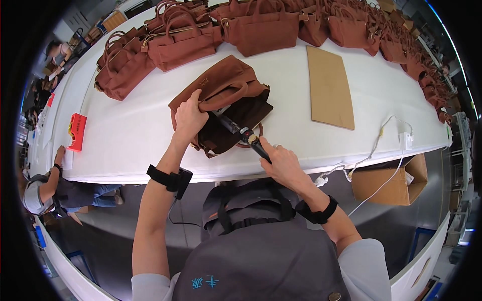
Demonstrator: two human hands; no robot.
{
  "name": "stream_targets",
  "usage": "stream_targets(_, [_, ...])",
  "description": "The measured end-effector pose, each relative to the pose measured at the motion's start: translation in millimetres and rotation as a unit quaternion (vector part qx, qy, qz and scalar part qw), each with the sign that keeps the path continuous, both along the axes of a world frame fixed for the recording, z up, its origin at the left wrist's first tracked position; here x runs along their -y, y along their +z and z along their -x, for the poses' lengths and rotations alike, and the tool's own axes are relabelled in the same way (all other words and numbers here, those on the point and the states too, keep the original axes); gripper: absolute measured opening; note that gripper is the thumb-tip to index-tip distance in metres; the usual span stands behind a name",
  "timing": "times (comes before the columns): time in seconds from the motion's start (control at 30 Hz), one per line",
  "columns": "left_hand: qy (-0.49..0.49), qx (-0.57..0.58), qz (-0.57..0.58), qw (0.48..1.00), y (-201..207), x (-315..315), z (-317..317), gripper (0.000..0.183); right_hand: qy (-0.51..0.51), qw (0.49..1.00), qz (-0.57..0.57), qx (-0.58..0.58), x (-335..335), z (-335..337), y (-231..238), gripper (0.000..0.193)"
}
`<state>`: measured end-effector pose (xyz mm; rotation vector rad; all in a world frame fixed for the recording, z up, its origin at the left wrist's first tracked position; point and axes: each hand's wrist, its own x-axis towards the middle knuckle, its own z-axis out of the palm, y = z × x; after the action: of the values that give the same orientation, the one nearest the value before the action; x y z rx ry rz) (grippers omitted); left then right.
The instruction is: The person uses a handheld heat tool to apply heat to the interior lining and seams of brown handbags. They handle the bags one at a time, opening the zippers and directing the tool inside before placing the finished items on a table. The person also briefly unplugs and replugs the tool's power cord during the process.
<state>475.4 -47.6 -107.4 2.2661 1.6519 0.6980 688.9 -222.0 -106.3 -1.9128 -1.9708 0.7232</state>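
A reddish-brown handbag lies tilted on the white table in front of me, its dark opening turned toward my right side. My left hand is closed on the bag's upper edge beside one carrying handle. In my right hand is a slim tool with a black handle. Its lighter front end points up and left into the bag's mouth. The tip is partly hidden there, and I cannot make out the exact kind of tool.
Similar brown handbags line the far side of the white table. A cardboard sheet lies to the right, near a white power socket with cords. A red-orange object stands left. Below the right edge is an open carton. People work at left.
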Motion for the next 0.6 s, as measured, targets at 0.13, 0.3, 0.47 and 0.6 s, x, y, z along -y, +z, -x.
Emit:
stream_targets(0.13, [-0.007, 0.0, -0.01, 1.0, -3, -1, 0, 0.045, -0.074, 0.996, -0.042, 0.036, -16, -23, -13, 0.057])
stream_targets(0.3, [-0.007, -0.003, -0.007, 1.0, -2, -2, -1, 0.045, -0.072, 0.997, -0.008, 0.038, -12, -17, -6, 0.059])
stream_targets(0.47, [-0.004, -0.004, -0.009, 1.0, -1, -1, -2, 0.044, 0.035, 0.999, 0.025, -0.016, 15, 20, -5, 0.058])
stream_targets(0.6, [-0.017, -0.01, -0.019, 1.0, -3, -2, 1, 0.045, 0.034, 0.999, 0.029, -0.027, 11, 13, 2, 0.056])
